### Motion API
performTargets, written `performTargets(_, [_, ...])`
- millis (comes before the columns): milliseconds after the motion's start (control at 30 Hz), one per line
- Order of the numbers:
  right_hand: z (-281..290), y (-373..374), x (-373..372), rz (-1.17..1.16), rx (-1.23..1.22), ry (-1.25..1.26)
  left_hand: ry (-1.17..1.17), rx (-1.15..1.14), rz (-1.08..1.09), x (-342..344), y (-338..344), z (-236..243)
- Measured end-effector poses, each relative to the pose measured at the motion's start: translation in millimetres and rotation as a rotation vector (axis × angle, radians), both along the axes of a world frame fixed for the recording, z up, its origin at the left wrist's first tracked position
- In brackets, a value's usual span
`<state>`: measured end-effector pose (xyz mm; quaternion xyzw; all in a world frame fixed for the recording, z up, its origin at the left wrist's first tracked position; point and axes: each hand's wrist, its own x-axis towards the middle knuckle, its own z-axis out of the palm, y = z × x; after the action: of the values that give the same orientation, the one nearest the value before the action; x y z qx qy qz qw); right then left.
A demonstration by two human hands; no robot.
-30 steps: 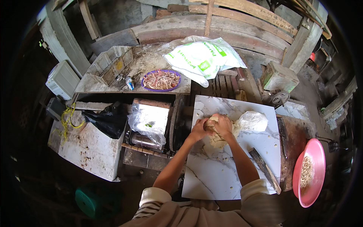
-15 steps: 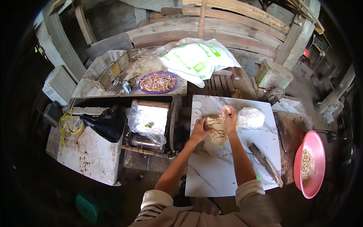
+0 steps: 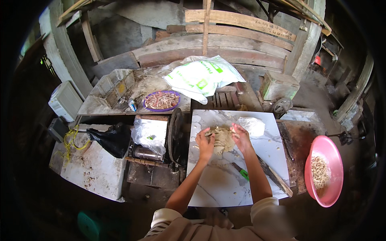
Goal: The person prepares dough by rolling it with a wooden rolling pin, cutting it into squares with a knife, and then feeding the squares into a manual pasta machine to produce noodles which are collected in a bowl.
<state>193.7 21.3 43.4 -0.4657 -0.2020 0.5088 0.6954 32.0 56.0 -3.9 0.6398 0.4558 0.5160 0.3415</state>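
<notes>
A lump of tan dough (image 3: 222, 138) sits on the white marble slab (image 3: 225, 188), a bit above the middle of the picture. Both hands are on it. The left hand (image 3: 205, 143) is at the 9 o'clock side of the dough, and its grip is curled around that edge. The right hand (image 3: 240, 137) is at the 3 o'clock side, with its fingers bent and pressing on the dough, so its grip is holding the dough too.

At 2 o'clock from the dough, just beside the right hand, lies a clear plastic bag (image 3: 252, 125). At 5 o'clock from the dough there is a knife with a green handle (image 3: 242, 173), and next to that a long wooden stick (image 3: 274, 175) lies slanted on the slab.

Far off at 3 o'clock is a pink bowl (image 3: 334, 188) with pale strands in it. At 10 o'clock is a purple plate (image 3: 161, 100) of pale strips. At 12 o'clock a white sack with green print (image 3: 203, 76) rests on the bench (image 3: 96, 105). At 9 o'clock stands a metal machine with a wheel (image 3: 175, 136), and past it a black bag (image 3: 111, 139).
</notes>
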Motion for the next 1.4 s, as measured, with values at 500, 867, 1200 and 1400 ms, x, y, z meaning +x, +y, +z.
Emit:
performTargets(500, [29,-13,-54,0.240,0.267,0.324,-0.344,-0.159,-0.159,4,-7,59])
performTargets(867, [81,-53,-64,-0.355,0.345,-0.567,-0.952,-0.319,-0.691,52,-84,135])
performTargets(1200, [102,-110,-80,-0.166,0.376,-0.789,-0.757,-0.301,-0.522,55,-85,122])
performTargets(1400, [90,-123,-81,-0.184,0.330,-0.671,-1.050,-0.348,-0.112,67,-81,130])
